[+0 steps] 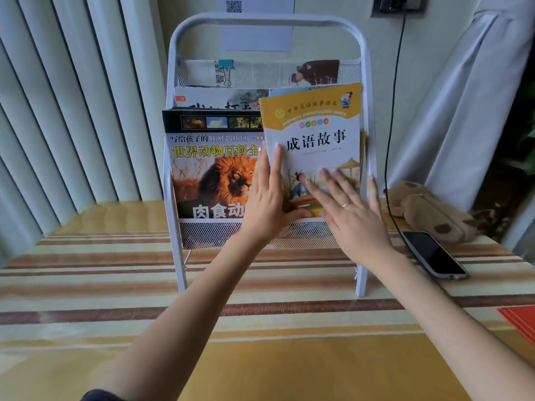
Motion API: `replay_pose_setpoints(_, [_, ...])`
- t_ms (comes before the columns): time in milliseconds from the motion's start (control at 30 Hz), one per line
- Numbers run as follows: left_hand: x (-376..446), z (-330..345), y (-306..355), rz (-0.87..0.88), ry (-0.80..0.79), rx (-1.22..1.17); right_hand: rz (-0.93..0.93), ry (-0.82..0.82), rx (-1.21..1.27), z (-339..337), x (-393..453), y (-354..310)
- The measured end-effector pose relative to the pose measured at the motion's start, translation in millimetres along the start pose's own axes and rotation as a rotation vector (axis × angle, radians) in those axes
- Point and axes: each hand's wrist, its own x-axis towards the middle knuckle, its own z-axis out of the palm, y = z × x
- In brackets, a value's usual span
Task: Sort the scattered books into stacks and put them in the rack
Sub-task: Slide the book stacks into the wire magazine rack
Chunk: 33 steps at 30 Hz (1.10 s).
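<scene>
A white wire rack stands on the striped counter; in its front pocket, at the left, a lion-cover book stands upright; beside it the left hand lies flat against the lower left edge of a yellow-and-white storybook, fingers stretched open, thumb under the book's bottom edge; the storybook stands in the same pocket, tilted slightly; the right hand presses its open, spread fingers on the cover's lower right; further right, a phone lies on the counter near a brown plush toy.
</scene>
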Motion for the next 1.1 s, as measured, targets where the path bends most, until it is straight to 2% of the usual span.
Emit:
replay_pose_setpoints(233, [2.8,-12.5,-3.8,0.069,-0.089,0.103,0.075,0.027,0.110,0.6,-11.3,-3.1])
replay_pose_setpoints(367, [-3.8,-16.5,-5.2,0.112,-0.161,0.147,0.111,0.030,0.040,5.1,-29.2,-12.5])
replay_pose_setpoints(467, [-25.0,-9.9,-5.5,0.098,-0.227,0.147,0.164,0.123,0.037,1.9,-30.6,-18.7])
replay_pose_setpoints(567, [-51.2,-6.4,-7.0,0.136,-0.258,0.299,0.326,0.215,0.118,0.8,-28.8,-16.8])
replay_pose_setpoints(633, [-59.1,-11.8,-7.1,0.167,-0.282,0.367,0.505,0.286,0.294,1.1,-27.4,-14.2])
replay_pose_setpoints(700, [-61.8,-26.4,-10.3,0.188,-0.222,0.387,0.670,0.337,0.520,3.8,-29.5,-12.6])
replay_pose_setpoints(767, [-66.4,-48.1,-19.4,0.074,-0.032,0.380,0.802,0.288,0.633,10.1,-34.9,-12.3])
replay_pose_setpoints(833, [-73.1,-71.2,-36.4,-0.185,0.257,0.402,0.857,0.169,0.650,15.0,-38.3,-13.0])
replay_pose_setpoints(900, [-77.4,-89.9,-56.2,-0.487,0.406,0.398,0.905,0.127,0.655,14.7,-34.2,-10.7])
replay_pose_setpoints(933, [-77.2,-95.7,-64.7,-0.605,0.385,0.360,0.933,0.132,0.658,12.6,-30.2,-9.5])
replay_pose_setpoints(1000, [-73.4,-99.1,-77.1,-0.743,0.234,0.304,0.954,0.155,0.615,12.3,-23.8,-6.8])
replay_pose_setpoints(1033, [-72.5,-96.9,-81.4,-0.759,0.154,0.319,0.947,0.173,0.571,14.2,-22.9,-4.9])
replay_pose_setpoints(1100, [-72.1,-90.8,-86.2,-0.735,0.119,0.359,0.903,0.197,0.503,16.9,-23.2,-1.1])
